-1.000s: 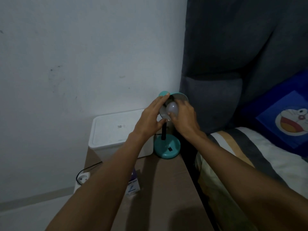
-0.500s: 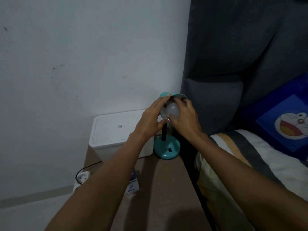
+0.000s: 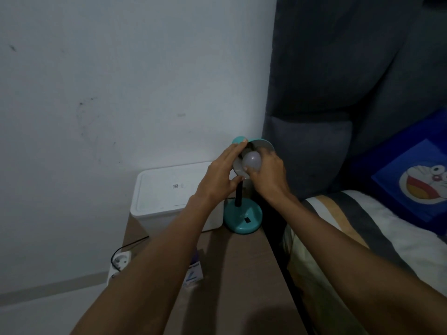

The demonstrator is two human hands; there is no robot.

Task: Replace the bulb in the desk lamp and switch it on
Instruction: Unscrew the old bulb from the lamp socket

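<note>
Bulb (image 3: 252,161) gripped by right hand (image 3: 268,176) fingers; left hand (image 3: 219,176) clasps lamp shade (image 3: 264,146)

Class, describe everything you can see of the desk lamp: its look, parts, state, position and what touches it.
The desk lamp has a round teal base with a small dark rectangle on top, a thin black stem and a teal shade with a pale inside, tilted to face the camera. It looks like painted metal or plastic. It stands at the wooden table's back right corner, beside a white box. The left hand steadies the shade; the right hand grips the unlit white bulb in it.
</note>
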